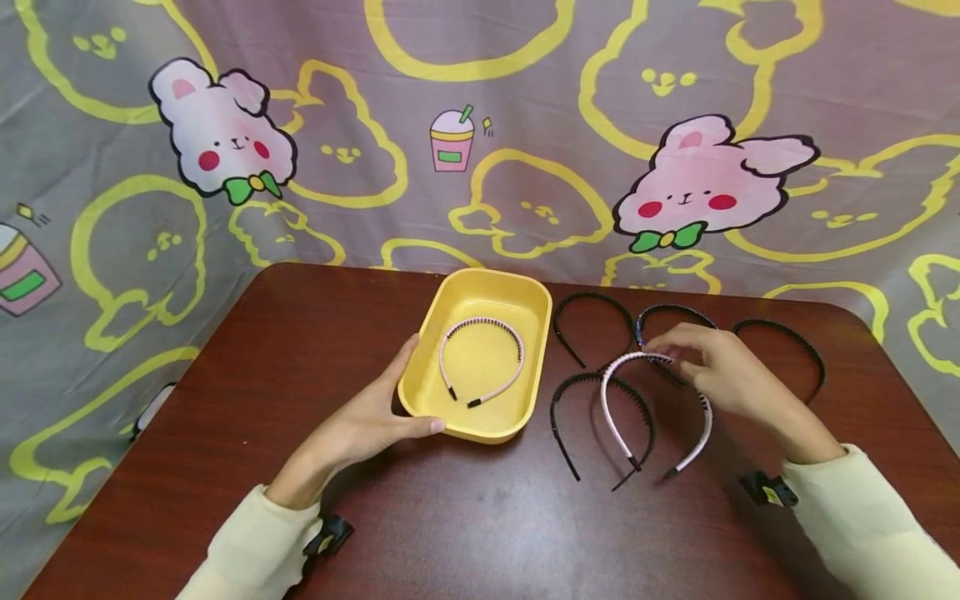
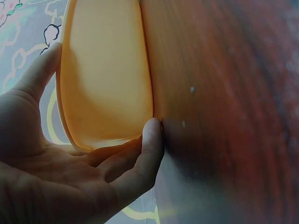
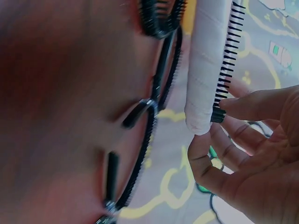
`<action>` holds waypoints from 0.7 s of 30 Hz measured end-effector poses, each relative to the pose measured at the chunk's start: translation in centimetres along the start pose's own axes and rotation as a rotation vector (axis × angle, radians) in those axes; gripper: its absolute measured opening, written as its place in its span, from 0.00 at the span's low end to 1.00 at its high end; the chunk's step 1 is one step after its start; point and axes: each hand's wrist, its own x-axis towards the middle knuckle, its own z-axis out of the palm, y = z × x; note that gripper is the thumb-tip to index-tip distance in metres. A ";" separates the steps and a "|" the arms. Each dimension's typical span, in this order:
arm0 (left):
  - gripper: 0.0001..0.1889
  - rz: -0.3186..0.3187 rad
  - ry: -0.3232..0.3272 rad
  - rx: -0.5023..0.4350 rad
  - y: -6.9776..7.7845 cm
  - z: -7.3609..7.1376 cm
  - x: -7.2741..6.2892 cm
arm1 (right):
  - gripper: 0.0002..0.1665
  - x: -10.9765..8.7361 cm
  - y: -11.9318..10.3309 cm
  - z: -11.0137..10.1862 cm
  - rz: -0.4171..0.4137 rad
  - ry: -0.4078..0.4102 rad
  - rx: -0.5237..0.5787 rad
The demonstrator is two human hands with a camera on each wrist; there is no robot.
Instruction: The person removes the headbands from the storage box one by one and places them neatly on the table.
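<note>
My left hand (image 1: 371,421) grips the near left corner of a yellow plastic tray (image 1: 411,402), thumb on the near rim and fingers along the left side. A pale pink toothed headband (image 1: 504,390) lies inside this tray. To the tray's right, my right hand (image 1: 723,375) pinches a second pale pink headband (image 1: 611,410) near the top of its arc. Its black-tipped ends point toward me, over a black headband (image 1: 557,429). The right wrist view shows the thumb and fingertips on the wrapped pink band (image 3: 203,70), beside its black teeth.
Behind the held headband lie a black headband (image 1: 558,321), a blue-dotted dark one (image 1: 638,327) and another black one (image 1: 817,354). They rest on a dark reddish-brown table (image 1: 487,525). A patterned cloth (image 1: 345,225) hangs behind the table.
</note>
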 end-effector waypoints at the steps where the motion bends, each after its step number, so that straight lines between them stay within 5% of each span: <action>1: 0.65 0.000 0.000 0.001 0.0 0.0 0.0 | 0.25 -0.3 0.3 0.0 -0.002 0.000 -0.003; 21: 0.65 -0.003 0.002 0.000 0.0 0.1 0.0 | 0.25 -3.5 4.6 0.0 0.000 0.007 -0.078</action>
